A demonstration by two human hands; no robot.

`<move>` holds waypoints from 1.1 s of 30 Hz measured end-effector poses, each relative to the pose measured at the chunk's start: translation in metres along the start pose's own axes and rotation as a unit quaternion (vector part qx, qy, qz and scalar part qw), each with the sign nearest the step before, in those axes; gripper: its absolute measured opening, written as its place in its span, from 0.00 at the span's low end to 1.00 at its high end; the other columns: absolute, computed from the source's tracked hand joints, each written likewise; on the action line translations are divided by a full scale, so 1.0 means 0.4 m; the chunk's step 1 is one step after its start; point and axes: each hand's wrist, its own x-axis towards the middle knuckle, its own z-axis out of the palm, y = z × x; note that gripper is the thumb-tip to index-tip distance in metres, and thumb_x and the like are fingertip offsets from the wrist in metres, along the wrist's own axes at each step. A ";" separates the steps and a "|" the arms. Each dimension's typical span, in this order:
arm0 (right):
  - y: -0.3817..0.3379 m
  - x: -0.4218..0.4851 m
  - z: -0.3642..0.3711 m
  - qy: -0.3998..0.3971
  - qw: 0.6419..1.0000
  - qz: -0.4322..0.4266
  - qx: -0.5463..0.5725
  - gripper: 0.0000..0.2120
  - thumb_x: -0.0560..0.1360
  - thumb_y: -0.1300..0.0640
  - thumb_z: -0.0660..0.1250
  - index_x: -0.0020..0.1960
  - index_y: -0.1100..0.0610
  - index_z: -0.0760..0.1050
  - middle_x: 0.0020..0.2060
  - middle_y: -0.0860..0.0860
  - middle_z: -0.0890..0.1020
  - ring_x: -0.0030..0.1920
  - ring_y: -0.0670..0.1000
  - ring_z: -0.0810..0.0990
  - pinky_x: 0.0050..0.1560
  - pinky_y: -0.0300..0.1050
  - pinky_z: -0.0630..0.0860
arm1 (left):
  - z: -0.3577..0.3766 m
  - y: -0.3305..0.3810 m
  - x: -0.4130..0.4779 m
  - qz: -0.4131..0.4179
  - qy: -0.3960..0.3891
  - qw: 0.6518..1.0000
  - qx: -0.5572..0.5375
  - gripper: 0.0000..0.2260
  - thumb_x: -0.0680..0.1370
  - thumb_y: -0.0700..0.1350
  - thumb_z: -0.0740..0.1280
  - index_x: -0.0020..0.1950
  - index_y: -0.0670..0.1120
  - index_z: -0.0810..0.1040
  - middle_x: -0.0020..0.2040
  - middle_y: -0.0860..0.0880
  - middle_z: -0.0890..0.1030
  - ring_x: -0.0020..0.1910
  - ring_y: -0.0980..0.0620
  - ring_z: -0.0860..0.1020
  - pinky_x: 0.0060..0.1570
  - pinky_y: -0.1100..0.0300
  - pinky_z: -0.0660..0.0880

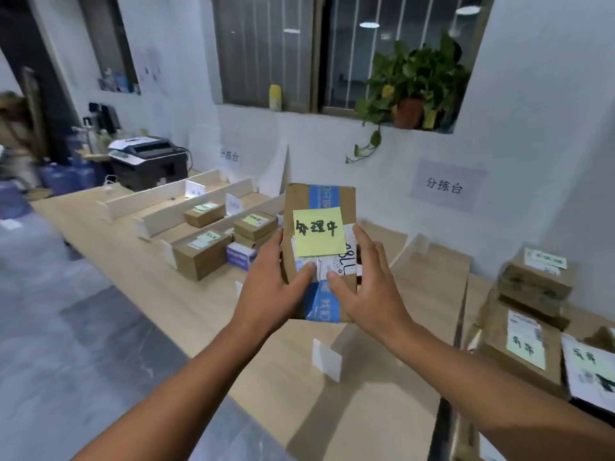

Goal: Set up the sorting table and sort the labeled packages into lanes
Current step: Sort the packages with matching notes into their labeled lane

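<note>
Both hands hold a taped cardboard package [299, 201] upright above the counter [159, 294]; your left hand [276, 287] grips its left edge and your right hand [362, 287] its right edge, each thumb pressed on the front face, the fingers hidden behind; a yellow sticky note [318, 231] with handwritten characters faces you. Set-up appears done: pale divider boards [159, 197] mark parallel lanes at the far end of the counter, and small white lane cards [194, 189] stand among them. Sorting appears partly done; three labelled boxes lie in the lanes, a far box [203, 215], a middle box [254, 225] and a near box [199, 256], with a small blue-and-white carton [239, 256] just beside the last. What is left, judging by this view: the package in your hands, not yet in any lane, and the unsorted stack [532, 281] at your right, well apart from the lanes; its count cannot be told, since the frame edge cuts it.
</note>
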 end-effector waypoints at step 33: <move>0.007 1.024 1.634 -0.098 0.989 0.034 0.108 0.36 0.75 0.43 0.67 0.77 0.38 0.52 0.59 0.41 0.64 0.66 0.34 0.68 0.51 0.32 0.79 | -0.910 -1.294 0.985 -0.091 -0.014 0.987 0.130 0.22 0.76 0.62 0.68 0.68 0.70 0.64 0.61 0.70 0.76 0.54 0.67 0.78 0.39 0.75 0.73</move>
